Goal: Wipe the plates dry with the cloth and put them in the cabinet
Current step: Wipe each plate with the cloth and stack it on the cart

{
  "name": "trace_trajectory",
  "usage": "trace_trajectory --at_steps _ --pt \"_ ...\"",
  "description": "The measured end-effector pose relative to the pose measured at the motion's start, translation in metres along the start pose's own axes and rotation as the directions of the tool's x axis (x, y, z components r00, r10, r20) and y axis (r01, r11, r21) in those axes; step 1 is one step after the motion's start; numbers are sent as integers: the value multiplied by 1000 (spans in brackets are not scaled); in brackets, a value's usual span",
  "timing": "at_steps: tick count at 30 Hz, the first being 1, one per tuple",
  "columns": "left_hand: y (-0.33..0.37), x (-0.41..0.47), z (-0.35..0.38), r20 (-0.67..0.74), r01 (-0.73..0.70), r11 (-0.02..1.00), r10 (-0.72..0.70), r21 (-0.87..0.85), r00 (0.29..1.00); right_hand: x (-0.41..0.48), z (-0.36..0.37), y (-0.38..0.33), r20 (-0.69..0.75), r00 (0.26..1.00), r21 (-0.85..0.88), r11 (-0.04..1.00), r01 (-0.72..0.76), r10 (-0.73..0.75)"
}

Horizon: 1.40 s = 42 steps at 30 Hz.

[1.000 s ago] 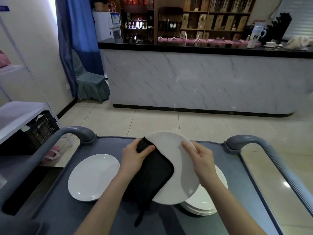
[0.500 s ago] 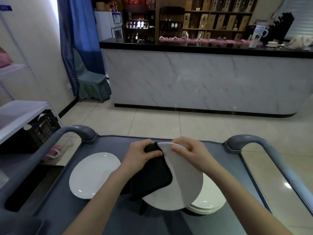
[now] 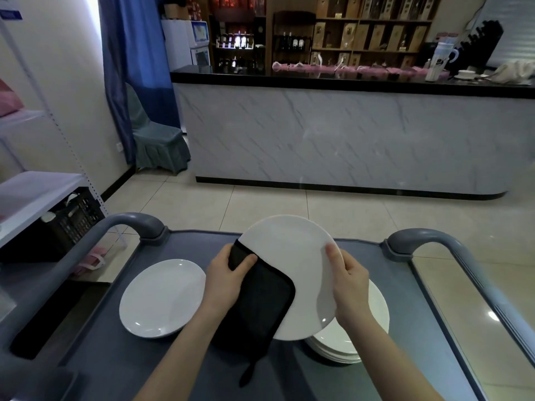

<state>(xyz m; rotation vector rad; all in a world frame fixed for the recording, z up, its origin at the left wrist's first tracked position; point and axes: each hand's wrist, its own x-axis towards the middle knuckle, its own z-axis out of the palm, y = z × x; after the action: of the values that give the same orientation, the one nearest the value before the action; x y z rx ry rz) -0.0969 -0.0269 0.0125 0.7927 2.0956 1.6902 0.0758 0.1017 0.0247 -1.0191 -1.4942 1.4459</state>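
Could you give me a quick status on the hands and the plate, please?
Left hand grips black cloth against held plate. Right hand grips that plate's rim, above the stack. Single plate lies left on cart. Nothing blocking.

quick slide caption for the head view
Left hand presses a black cloth to a white plate, right hand gripping its rim.

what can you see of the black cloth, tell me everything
The cloth is black, thick and padded-looking, roughly square with rounded corners and a stitched border. A small loop tab hangs from its lower corner. The left hand grips its upper corner, thumb on top, and holds it flat against the lower left face of the tilted white plate. Its lower part hangs over the grey cart; whether it touches the cart cannot be told.
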Motion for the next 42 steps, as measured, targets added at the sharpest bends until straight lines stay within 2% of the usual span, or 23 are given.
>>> trace_trajectory --at_steps 3,5,8,10,13,16,20,23,26,30,33,36,37,39,42 --pt "7 7 -5 57 -63 997 60 42 997 8 -7 -5 73 995 -112 991 71 -63" --pt "16 13 -7 125 -132 987 120 89 985 17 -11 -14 173 979 -210 967 141 -105" --pt "29 19 -5 295 -237 955 178 178 939 23 -6 -26 400 906 -373 879 298 -137" --pt "33 19 -2 376 -279 937 187 209 907 23 -2 -27 467 872 -393 849 353 -146" --pt "30 16 1 317 -266 945 198 188 927 22 -2 -23 410 893 -357 869 343 -185" --pt "26 13 -1 215 -241 952 200 187 956 14 -3 -13 291 942 -308 916 259 -168" --pt "12 3 -6 79 -137 981 126 138 989 -3 -1 0 40 998 -134 989 61 -56" --pt "3 -9 -4 48 -77 995 74 58 996 -10 2 8 -80 996 15 999 -37 38" --pt "3 -12 -4 77 -99 995 97 19 992 -10 0 7 -16 1000 -53 999 -12 11" --pt "11 -3 -13 83 -180 983 175 48 981 6 -18 -8 238 971 -204 977 64 -14" --pt "24 8 -20 243 -263 963 241 61 940 23 -23 -27 411 911 -258 956 139 -21" --pt "35 15 -18 428 -302 948 234 98 873 33 -9 -39 584 812 -444 837 321 -2" --pt "36 17 -16 463 -311 944 228 111 857 35 -4 -38 601 799 -477 804 355 4" --pt "33 17 -14 465 -301 947 217 115 858 35 1 -35 572 820 -458 823 337 -18" --pt "22 10 -11 305 -228 970 192 87 933 29 0 -23 457 887 -382 884 270 -74"
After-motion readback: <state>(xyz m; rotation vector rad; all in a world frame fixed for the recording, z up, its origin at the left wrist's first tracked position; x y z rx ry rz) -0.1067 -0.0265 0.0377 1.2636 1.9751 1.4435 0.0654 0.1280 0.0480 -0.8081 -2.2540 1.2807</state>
